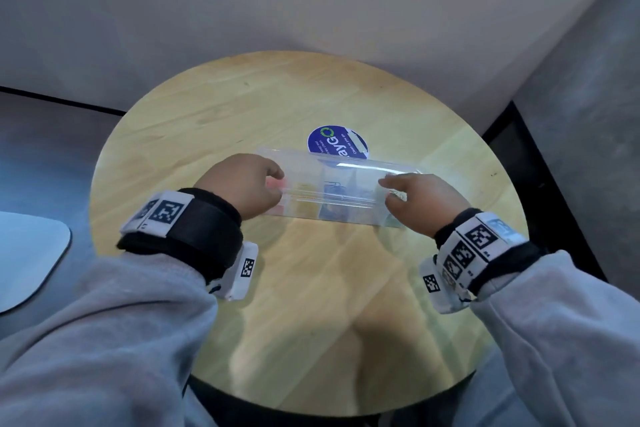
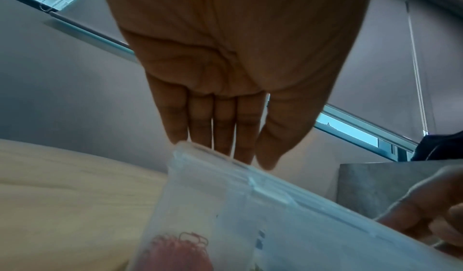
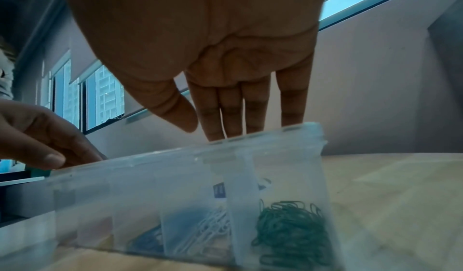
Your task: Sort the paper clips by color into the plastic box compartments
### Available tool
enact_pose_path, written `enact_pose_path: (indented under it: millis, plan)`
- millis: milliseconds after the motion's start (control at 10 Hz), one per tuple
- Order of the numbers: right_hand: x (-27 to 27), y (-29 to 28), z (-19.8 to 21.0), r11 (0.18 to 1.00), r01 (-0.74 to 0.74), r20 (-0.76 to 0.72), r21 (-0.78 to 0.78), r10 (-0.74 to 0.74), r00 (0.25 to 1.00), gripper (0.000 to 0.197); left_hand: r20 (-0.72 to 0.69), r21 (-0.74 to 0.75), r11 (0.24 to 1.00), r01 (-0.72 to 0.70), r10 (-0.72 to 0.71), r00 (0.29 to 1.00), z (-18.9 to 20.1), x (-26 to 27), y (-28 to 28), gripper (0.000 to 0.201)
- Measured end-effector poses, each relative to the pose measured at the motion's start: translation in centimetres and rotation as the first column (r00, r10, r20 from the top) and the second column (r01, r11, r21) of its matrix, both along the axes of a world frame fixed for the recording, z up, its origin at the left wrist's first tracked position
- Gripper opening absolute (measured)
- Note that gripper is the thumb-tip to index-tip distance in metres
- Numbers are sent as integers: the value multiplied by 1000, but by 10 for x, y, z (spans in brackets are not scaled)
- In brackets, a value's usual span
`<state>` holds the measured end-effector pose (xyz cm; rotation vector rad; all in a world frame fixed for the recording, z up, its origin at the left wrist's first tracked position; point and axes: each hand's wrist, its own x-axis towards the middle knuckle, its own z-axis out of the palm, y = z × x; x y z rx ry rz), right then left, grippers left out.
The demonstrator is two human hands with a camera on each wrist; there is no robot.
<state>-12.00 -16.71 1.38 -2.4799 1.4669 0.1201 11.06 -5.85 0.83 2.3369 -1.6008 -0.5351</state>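
Observation:
A clear plastic box (image 1: pixel 346 210) with several compartments lies across the middle of the round wooden table (image 1: pixel 225 107). Its clear lid (image 1: pixel 349 166) stands tilted over it. My left hand (image 1: pixel 277 184) touches the lid's left end, fingers (image 2: pixel 220 132) straight with their tips at the lid's edge (image 2: pixel 225 162). My right hand (image 1: pixel 388 191) touches the right end the same way, its straight fingers (image 3: pixel 230 113) meeting the edge and the thumb apart. Inside I see red clips (image 2: pixel 180 249), green clips (image 3: pixel 288 227), white clips (image 3: pixel 208 233) and blue clips (image 3: pixel 148 241), each in its own compartment.
A round blue sticker (image 1: pixel 337 144) lies on the table just behind the box. A pale rounded surface (image 1: pixel 27 253) sits off the table's left side. A grey ledge (image 1: pixel 581 114) rises at the right. Bare wood (image 1: pixel 329 305) stretches between the box and me.

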Motion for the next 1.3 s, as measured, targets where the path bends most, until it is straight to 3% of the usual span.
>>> enact_pose_path:
  millis: [300, 500, 600, 700, 900, 1100, 1200, 1300]
  plan:
    - [-10, -10, 1, 984, -104, -188, 148, 131, 973, 66, 83, 86, 993, 78, -86, 993, -6, 0, -6, 41]
    - [-9, -17, 11, 977, -163, -269, 136, 195, 943, 58, 128, 97, 992, 83, -95, 987, -8, -1, -7, 38]
    - [-5, -18, 17, 973, -196, -316, 122, 225, 922, 59, 218, 121, 987, 108, -133, 967, -5, -5, -9, 32]
    - [-5, -15, 18, 974, -206, -329, 91, 225, 917, 60, 312, 148, 977, 154, -194, 930, -6, -9, -10, 28]
    - [-7, -5, 9, 975, -218, -320, 37, 218, 922, 60, 369, 189, 967, 170, -231, 900, -4, -14, -12, 27]
    - [-12, 1, 9, 981, -189, -247, 54, 196, 949, 64, 338, 225, 967, 118, -191, 922, 13, -20, -6, 38]
    - [-17, 7, 15, 982, -165, -190, 97, 181, 965, 68, 223, 230, 968, 105, -157, 962, 23, -18, 4, 64]
    - [-29, 14, 24, 994, -106, 18, 30, 106, 994, 59, 42, 77, 995, 70, -73, 996, 39, -16, 30, 77]
